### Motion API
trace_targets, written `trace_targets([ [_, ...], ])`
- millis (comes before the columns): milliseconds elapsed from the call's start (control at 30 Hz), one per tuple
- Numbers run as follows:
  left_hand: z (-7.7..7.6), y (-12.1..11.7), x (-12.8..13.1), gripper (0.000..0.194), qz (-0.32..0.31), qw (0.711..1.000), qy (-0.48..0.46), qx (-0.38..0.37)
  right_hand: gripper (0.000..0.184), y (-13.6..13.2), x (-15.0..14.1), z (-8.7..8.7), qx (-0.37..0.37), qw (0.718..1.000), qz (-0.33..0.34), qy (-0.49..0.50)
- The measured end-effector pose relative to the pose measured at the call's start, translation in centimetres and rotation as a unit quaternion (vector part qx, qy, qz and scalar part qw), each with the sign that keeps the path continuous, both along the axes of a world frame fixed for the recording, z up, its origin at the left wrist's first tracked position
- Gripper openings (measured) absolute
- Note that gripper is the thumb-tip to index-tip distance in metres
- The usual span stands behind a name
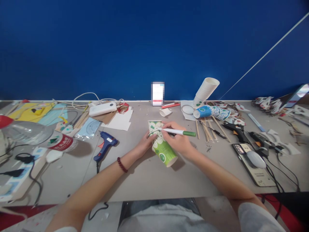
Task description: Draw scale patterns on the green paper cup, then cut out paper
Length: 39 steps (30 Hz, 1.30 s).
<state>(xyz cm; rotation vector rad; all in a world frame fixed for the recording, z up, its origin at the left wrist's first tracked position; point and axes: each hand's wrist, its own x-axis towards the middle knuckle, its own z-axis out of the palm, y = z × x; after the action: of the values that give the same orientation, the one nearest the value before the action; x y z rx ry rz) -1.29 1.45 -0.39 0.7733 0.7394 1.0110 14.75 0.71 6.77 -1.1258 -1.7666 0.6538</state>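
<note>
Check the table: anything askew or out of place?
Yes: at right, a white mouse appears perched on the phone, an odd spot, and the blue patterned cups lie on their side, not upright.

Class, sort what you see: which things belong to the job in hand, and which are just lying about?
Job in hand:
- green-patterned paper cup, in the left hand
- green-and-white marker, in the right hand

Apparently just lying about:
- blue glue gun
- red-labelled plastic bottle
- white computer mouse
- smartphone
</note>
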Motion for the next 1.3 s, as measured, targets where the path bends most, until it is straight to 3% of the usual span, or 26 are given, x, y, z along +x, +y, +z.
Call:
trace_targets([
  [400,1.0,-0.3,0.3,0.043,0.004,0.999,-0.027,-0.029,0.003,0.4,0.2,0.1,-0.024,0.999,0.004,0.023],
  [1300,0.8,-0.2,0.0,0.043,-0.012,0.999,-0.022,-0.027,0.006,0.4,0.3,0.2,-0.023,1.000,0.002,0.012],
])
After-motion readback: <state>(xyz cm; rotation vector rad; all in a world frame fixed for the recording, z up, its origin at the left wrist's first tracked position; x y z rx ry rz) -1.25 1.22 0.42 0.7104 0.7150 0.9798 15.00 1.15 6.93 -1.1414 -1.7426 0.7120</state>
